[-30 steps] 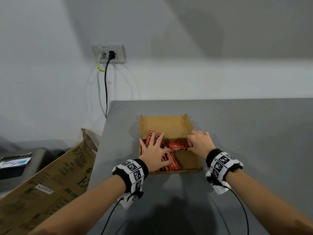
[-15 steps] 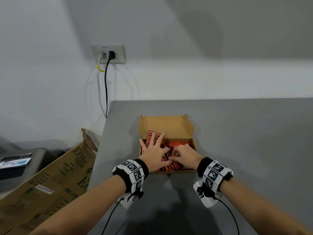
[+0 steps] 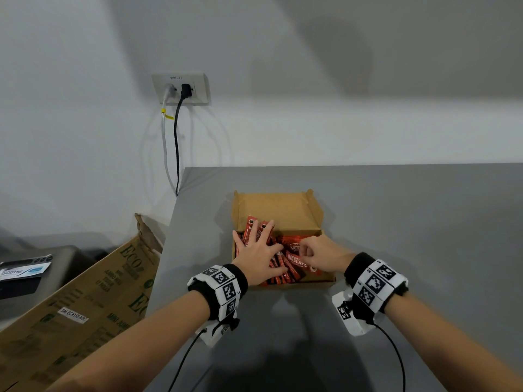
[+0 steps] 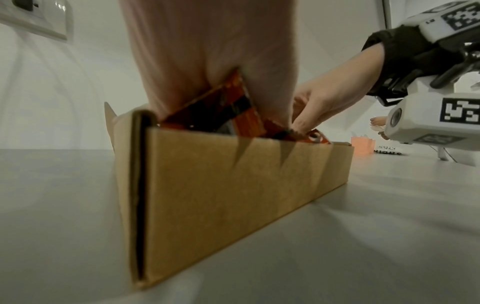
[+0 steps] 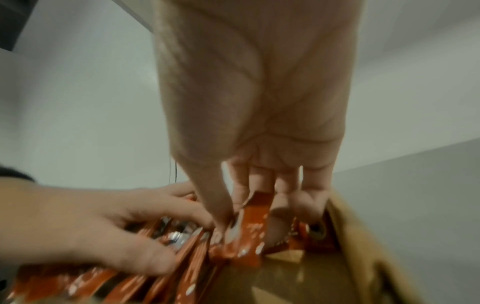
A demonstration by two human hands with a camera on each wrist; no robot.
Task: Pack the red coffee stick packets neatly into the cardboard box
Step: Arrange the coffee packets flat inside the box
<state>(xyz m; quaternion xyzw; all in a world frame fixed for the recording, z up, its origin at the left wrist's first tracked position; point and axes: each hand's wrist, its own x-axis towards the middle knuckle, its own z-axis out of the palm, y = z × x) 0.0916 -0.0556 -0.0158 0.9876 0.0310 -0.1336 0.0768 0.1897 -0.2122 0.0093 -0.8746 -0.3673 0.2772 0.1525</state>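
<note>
The red coffee stick packets already lie inside the cardboard box on the grey table, a row at the left running near to far and a few loose ones crosswise at the right. They look light, thin and glossy, so I judge them slippery and floppy along their length, likely to slide over each other; the crimped end seal seems the surest place to pinch one, while a whole row is better managed with a flat palm.

The left hand lies palm down on the left row, fingers straight and fanned toward the far wall of the box, pressing the sticks flat. The right hand reaches in from the near right with the wrist low and fingers bent downward; in the right wrist view its thumb and forefinger pinch the end of a single packet (that view is blurred, so how firm the hold is cannot be told), just beside the left thumb
</note>
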